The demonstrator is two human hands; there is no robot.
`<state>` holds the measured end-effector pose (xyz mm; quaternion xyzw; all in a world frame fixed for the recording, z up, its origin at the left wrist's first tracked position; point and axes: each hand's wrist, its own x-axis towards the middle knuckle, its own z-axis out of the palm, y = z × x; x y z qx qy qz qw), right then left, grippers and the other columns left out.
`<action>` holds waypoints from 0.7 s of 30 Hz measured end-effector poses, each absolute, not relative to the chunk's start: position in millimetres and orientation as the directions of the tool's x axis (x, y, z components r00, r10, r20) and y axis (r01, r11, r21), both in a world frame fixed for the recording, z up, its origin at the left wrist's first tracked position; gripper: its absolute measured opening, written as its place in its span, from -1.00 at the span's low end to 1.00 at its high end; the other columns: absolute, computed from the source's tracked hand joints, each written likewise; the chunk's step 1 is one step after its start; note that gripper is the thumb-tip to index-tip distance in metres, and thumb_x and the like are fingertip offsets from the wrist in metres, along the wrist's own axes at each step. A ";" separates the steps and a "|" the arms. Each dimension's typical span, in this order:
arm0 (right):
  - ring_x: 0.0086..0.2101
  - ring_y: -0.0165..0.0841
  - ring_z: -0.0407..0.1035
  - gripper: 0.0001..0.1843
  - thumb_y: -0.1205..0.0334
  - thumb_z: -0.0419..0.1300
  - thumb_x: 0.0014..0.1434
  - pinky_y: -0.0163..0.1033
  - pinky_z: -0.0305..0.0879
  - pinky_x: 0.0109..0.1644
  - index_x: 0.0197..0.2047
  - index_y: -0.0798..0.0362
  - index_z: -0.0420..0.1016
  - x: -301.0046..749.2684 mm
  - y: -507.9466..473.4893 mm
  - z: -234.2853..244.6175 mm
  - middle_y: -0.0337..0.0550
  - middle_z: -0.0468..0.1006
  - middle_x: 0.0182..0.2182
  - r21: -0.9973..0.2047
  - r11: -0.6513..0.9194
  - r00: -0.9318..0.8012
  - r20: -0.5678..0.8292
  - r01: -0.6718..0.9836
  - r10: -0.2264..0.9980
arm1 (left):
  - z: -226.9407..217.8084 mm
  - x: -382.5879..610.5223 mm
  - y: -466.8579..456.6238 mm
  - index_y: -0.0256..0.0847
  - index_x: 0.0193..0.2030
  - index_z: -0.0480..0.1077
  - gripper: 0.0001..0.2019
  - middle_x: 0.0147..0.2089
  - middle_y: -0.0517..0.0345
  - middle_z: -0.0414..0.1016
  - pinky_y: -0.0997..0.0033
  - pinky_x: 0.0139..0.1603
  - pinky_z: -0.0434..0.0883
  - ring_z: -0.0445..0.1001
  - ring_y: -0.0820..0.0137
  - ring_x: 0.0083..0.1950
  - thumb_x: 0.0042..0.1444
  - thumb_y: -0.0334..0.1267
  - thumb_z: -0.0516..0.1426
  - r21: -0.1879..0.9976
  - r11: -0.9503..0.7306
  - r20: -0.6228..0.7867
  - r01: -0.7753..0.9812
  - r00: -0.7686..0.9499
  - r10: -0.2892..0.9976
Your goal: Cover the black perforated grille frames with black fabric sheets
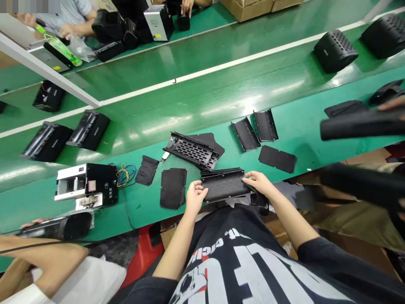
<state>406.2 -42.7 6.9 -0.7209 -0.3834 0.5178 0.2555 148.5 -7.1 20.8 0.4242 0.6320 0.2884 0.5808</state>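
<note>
My left hand and my right hand grip opposite ends of a black plastic panel lying on the green conveyor belt. A black perforated grille sits just beyond the panel, on top of a flat dark piece. To the left of my left hand lies a stack of black sheet pieces. Two black ribbed panels and a flat black plate lie beyond my right hand.
An opened device with a white frame and coloured wires is at the left. Finished black units ride the farther belt. A co-worker's hand and a black cylindrical housing are at the right. Cardboard lies below the belt.
</note>
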 end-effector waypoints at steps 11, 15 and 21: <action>-0.56 -0.45 0.26 -0.71 0.06 0.20 -0.18 -0.33 0.15 -0.44 -0.44 0.11 0.35 407.0 -41.0 13.8 -0.28 0.42 -0.62 -0.813 -0.579 0.186 -0.561 0.059 0.807 | 30.4 149.8 -0.5 -0.28 -0.16 0.31 -0.59 -0.43 0.24 0.30 0.55 -0.36 0.29 0.31 0.60 -0.46 -0.25 -0.32 0.18 0.865 0.491 -0.497 0.100 0.046 0.867; -0.52 -0.43 0.31 -0.69 0.06 0.24 -0.22 -0.32 0.19 -0.38 -0.45 0.12 0.38 407.2 -43.9 19.0 -0.26 0.46 -0.56 -0.788 -0.604 0.111 -0.615 -0.118 0.781 | 30.1 151.3 1.6 -0.28 -0.15 0.32 -0.57 -0.44 0.25 0.31 0.55 -0.32 0.29 0.32 0.59 -0.43 -0.28 -0.34 0.18 0.854 0.519 -0.521 0.045 0.064 0.851; -0.54 -0.48 0.31 -0.69 0.12 0.30 -0.27 -0.37 0.21 -0.43 -0.46 0.12 0.39 418.2 -59.7 10.2 -0.26 0.47 -0.55 -0.714 -0.597 0.059 -0.658 -0.365 0.751 | 35.0 161.5 6.2 -0.26 -0.12 0.33 -0.57 -0.42 0.21 0.34 0.56 -0.36 0.30 0.33 0.59 -0.44 -0.22 -0.28 0.18 0.829 0.558 -0.549 -0.023 0.155 0.821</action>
